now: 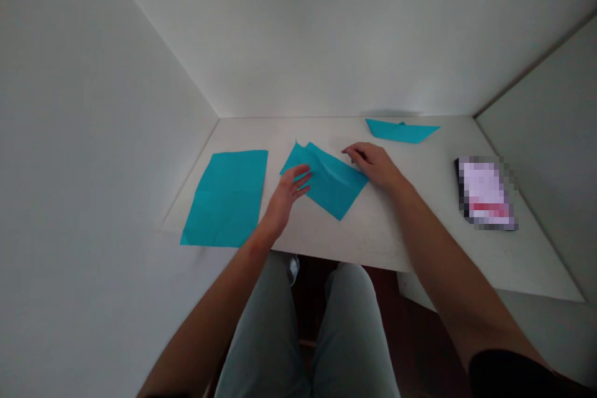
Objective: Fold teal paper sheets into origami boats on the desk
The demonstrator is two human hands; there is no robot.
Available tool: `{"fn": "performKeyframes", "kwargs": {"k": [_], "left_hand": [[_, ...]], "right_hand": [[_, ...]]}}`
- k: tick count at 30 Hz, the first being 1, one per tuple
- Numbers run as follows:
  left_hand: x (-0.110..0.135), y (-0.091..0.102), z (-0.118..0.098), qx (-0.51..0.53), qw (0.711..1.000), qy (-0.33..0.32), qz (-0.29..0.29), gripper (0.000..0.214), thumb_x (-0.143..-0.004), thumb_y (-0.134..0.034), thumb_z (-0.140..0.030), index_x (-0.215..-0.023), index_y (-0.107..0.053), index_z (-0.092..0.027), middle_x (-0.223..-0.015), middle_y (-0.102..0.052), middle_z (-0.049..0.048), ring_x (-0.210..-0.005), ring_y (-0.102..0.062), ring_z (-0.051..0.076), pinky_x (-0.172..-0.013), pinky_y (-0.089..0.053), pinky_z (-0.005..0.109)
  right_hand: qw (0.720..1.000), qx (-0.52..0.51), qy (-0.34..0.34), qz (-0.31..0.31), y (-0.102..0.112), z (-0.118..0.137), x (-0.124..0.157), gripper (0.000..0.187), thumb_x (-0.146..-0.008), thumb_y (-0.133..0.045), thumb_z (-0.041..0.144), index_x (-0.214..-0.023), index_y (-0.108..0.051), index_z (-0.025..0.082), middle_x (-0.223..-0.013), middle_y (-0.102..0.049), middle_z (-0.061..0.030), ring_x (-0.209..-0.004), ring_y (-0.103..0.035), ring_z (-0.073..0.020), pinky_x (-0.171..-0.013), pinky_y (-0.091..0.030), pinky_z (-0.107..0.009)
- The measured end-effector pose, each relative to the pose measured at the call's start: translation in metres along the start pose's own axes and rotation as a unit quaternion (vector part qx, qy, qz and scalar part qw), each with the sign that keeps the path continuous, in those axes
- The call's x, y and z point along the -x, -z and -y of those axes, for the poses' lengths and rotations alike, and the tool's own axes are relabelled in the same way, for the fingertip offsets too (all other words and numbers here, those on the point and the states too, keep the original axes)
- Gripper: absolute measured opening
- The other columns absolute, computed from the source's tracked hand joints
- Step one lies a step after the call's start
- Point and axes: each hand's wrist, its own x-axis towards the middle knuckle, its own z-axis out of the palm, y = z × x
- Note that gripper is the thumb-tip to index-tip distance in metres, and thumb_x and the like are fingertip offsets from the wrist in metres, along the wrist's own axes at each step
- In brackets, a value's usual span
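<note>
We have a turquoise folded sheet of paper (338,189) in front of us near the middle of the white table (317,236), turned at a slant, with one corner pointing towards the front edge and two small peaks at its upper left. Our left hand (282,202) is open, its fingers spread and lying across the left part of that paper in our view; we cannot tell whether they press on it or hover just above, but they are not closed around anything we can see. Our right hand (375,165) is beside the paper's right corner, half closed, with the fingers bent and pointing left over its upper edge; we cannot tell whether the fingertips have hold of anything. To our left a turquoise flat sheet (228,199) lies apart from the folded one, faint creases across it and its lower edge at the table's front. Farther back, right of centre, a turquoise paper boat (403,132) sits near the back wall (326,43). At our far right lies a dark-edged, phone-like device (485,196), its pinkish screen blurred into blocks. Below the table we see our pale jeans (349,323).
</note>
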Motion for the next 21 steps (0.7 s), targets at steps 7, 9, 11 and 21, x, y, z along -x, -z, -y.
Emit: {"fn": "performKeyframes", "kwargs": {"k": [7, 9, 11, 21], "left_hand": [[-0.004, -0.059, 0.023, -0.526, 0.850, -0.026, 0.005, 0.075, -0.106, -0.050, -0.067, -0.161, -0.050, -0.016, -0.174, -0.041, 0.0235, -0.163, -0.034, 0.047, -0.131, -0.029, 0.069], [-0.006, -0.057, 0.027, -0.552, 0.830, -0.058, 0.052, 0.078, -0.105, -0.052, -0.069, -0.160, -0.050, -0.013, -0.174, -0.042, 0.0241, -0.166, -0.030, 0.046, -0.134, -0.026, 0.067], [-0.013, -0.045, 0.027, -0.549, 0.821, -0.108, 0.116, 0.077, -0.105, -0.052, -0.071, -0.156, -0.053, -0.013, -0.171, -0.046, 0.0229, -0.167, -0.031, 0.042, -0.137, -0.023, 0.063], [-0.074, -0.004, 0.023, -0.487, 0.730, -0.251, 0.409, 0.060, -0.108, -0.043, -0.029, -0.169, -0.042, -0.030, -0.179, -0.041, 0.0027, -0.174, -0.013, 0.028, -0.140, -0.006, 0.059]], "right_hand": [[0.979, 0.001, -0.072, -0.192, 0.007, -0.008, -0.002, 0.054, -0.108, -0.045, 0.062, -0.104, -0.079, 0.022, -0.075, -0.068, -0.0034, -0.073, -0.063, -0.0233, -0.072, -0.047, -0.035], [0.979, -0.007, -0.072, -0.189, 0.007, -0.006, -0.001, 0.052, -0.107, -0.047, 0.063, -0.102, -0.079, 0.021, -0.073, -0.066, -0.0023, -0.071, -0.061, -0.0222, -0.070, -0.045, -0.035], [0.984, -0.007, -0.063, -0.168, 0.004, -0.004, 0.000, 0.050, -0.107, -0.050, 0.061, -0.103, -0.079, 0.021, -0.072, -0.065, -0.0019, -0.069, -0.060, -0.0215, -0.070, -0.045, -0.035], [0.996, 0.046, 0.073, -0.038, -0.010, 0.003, -0.001, 0.036, -0.108, -0.054, 0.046, -0.120, -0.079, 0.023, -0.108, -0.079, -0.0120, -0.098, -0.072, -0.0287, -0.096, -0.055, -0.047]]}}
